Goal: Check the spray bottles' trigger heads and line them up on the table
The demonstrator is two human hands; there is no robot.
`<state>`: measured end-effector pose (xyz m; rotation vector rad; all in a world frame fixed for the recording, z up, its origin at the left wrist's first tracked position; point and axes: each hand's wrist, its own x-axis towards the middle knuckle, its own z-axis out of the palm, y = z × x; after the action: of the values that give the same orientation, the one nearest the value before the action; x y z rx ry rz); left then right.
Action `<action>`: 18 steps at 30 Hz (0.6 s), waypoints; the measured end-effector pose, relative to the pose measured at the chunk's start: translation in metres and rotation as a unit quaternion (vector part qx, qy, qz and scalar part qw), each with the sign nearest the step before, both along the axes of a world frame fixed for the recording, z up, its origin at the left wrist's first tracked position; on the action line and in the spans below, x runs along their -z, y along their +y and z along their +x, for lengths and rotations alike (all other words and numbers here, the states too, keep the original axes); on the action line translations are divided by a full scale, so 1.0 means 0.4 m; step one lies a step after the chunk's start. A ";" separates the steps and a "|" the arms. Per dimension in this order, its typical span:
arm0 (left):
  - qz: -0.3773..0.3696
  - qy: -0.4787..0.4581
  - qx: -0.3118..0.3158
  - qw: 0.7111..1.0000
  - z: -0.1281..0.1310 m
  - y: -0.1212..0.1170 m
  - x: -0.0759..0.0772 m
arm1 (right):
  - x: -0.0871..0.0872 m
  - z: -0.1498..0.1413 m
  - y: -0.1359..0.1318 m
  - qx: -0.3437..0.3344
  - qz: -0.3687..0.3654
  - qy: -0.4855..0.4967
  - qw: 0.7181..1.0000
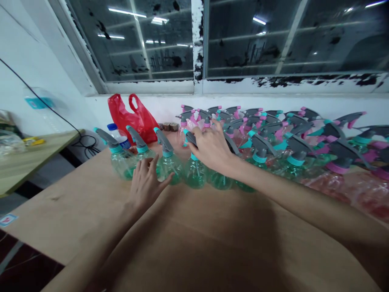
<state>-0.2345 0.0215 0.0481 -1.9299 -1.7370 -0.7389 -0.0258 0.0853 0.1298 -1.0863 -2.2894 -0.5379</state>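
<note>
Spray bottles (195, 175) stand rowed on the table (182, 227), presumably steady because broad-bottomed, the left hand (145, 180) loosely spread before them, the right hand (214, 146) over one spray head (190, 138), its grip unclear.

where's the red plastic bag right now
In the head view, the red plastic bag sits left of centre at the back of the wooden table, below the window, behind the green spray bottles and the blue-capped bottle.

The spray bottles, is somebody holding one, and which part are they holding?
The right hand covers part of the gray spray head on a green bottle; whether it grips can't be told. The open left hand seems to hold nothing.
</note>
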 end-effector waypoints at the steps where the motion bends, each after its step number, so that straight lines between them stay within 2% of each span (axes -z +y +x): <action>1: 0.013 -0.012 0.005 1.000 0.004 -0.013 0.000 | -0.001 0.002 -0.006 -0.006 -0.002 0.001 1.000; 5: 0.030 -0.055 0.028 0.998 0.045 -0.105 0.004 | 0.001 0.018 -0.052 -0.061 -0.017 0.020 0.998; 8: -0.095 -0.154 0.117 0.977 0.103 -0.183 0.023 | 0.005 0.047 -0.112 -0.096 -0.036 0.028 0.994; 10: -0.142 -0.201 0.173 0.954 0.146 -0.220 0.043 | 0.008 0.075 -0.159 -0.122 -0.051 0.040 0.990; 13: -0.227 -0.224 0.197 0.927 0.208 -0.253 0.073 | 0.011 0.131 -0.232 -0.152 -0.083 0.057 0.983; 15: -0.240 -0.209 0.204 0.926 0.247 -0.266 0.086 | 0.009 0.179 -0.273 -0.146 -0.115 0.073 0.980; 18: -0.258 -0.209 0.236 0.913 0.306 -0.275 0.087 | 0.004 0.275 -0.315 -0.118 -0.230 0.105 0.960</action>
<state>-0.1121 -0.0883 0.0135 -2.7870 -1.8556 -0.9894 0.0844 -0.0406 0.1284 -0.9940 -2.3625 0.2099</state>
